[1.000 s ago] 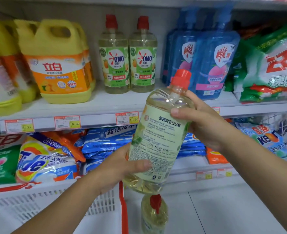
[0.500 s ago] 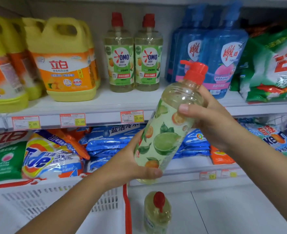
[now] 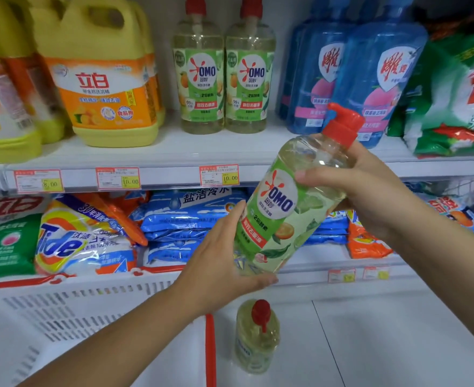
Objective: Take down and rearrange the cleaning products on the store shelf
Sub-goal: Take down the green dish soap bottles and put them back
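Upper price rail (image 3: 169,178), white, carries 3 red-bordered price tags in a row. The left tag (image 3: 38,181) reads 8.00 on a yellow patch. The middle tag (image 3: 118,178) and the right tag (image 3: 219,175) both read 10.00.

Lower price rail (image 3: 311,272) carries 2 smaller tags (image 3: 341,275) side by side, print too blurred to read.

White plastic basket (image 3: 76,308) at lower left has a slotted wall and a red rim. A red strip (image 3: 210,350) runs vertically at its right edge.

White wire mesh (image 3: 464,191) at far right, only partly seen.

White flat surface (image 3: 397,344) at bottom right, with 1 thin dark seam crossing it on a slant.
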Demonstrator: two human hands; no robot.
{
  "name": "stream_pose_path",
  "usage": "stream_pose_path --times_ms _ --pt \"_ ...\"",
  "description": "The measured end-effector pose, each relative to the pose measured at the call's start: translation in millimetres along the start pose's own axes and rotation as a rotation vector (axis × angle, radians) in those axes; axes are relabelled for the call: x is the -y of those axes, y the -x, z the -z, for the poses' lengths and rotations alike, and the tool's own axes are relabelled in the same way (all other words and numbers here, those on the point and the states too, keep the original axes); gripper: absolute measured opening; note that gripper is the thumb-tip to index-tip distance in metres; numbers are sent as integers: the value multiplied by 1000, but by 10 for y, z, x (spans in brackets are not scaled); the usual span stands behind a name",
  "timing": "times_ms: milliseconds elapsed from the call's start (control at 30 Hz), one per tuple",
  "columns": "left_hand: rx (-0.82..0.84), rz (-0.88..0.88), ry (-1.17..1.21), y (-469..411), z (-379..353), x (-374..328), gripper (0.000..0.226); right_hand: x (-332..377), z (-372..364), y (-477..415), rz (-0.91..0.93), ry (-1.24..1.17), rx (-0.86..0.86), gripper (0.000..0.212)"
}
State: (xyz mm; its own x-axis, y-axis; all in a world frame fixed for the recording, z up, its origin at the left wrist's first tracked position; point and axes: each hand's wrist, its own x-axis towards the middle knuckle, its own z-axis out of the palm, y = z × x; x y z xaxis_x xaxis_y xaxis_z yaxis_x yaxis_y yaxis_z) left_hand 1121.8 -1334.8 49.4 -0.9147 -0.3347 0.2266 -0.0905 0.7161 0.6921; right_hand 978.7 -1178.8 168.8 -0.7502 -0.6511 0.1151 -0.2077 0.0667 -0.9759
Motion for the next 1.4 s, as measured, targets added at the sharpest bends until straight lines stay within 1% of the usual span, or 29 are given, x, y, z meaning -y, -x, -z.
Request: stream_pose_path --times_ms 67,200,300,367,433,533,667,867,967,1033,1067,1133,1167,1200,1233,1300,1333,1400 --pt "103 6 -16 15 -46 105 120 -26 47 35 -9 40 -10 77" --pt "226 -13 -255 97 -180 476 102 -152 178 123 -19 135 -11 64" --pt "267 -96 -438 207 -229 845 97 -383 254 194 -81 284 2 60" --pt "288 -130 -503 296 -273 1031 96 -658 256 235 -141 345 4 59" --pt "308 -138 -503 388 -337 1149 94 -1019 228 290 -213 368 8 65" --pt "294 -139 -496 451 -400 1243 81 -1603 173 396 -313 351 22 68" --pt "308 -129 -499 445 -407 1281 79 -2249 119 531 -409 350 23 78" --pt "289 -142 -503 441 -418 1297 71 -2639 106 653 -415 380 114 84" --pt "262 -201 -530 362 -405 1287 70 -2750 156 669 -424 370 182 93" --pt "214 -235 -505 286 -411 1218 69 -2748 236 659 -454 355 284 101" --pt "188 -240 -481 237 -411 1152 69 -2706 280 632 -479 372 362 105" --pt "131 -273 -453 97 -384 966 68 -2513 367 521 -538 482 531 114" --pt "88 -310 -447 7 -351 857 66 -2357 417 430 -558 554 599 113" --pt "33 -357 -446 -95 -298 736 63 -2162 466 321 -575 601 643 106" --pt "-31 -407 -453 -211 -225 609 61 -1935 514 199 -567 609 650 91" --pt "-170 -476 -473 -486 -14 385 56 -1430 575 -38 -437 583 558 58" --pt "-233 -484 -483 -631 122 290 55 -1184 581 -142 -340 540 469 49" --pt "-338 -442 -521 -907 418 187 55 -687 512 -328 -145 379 257 40"
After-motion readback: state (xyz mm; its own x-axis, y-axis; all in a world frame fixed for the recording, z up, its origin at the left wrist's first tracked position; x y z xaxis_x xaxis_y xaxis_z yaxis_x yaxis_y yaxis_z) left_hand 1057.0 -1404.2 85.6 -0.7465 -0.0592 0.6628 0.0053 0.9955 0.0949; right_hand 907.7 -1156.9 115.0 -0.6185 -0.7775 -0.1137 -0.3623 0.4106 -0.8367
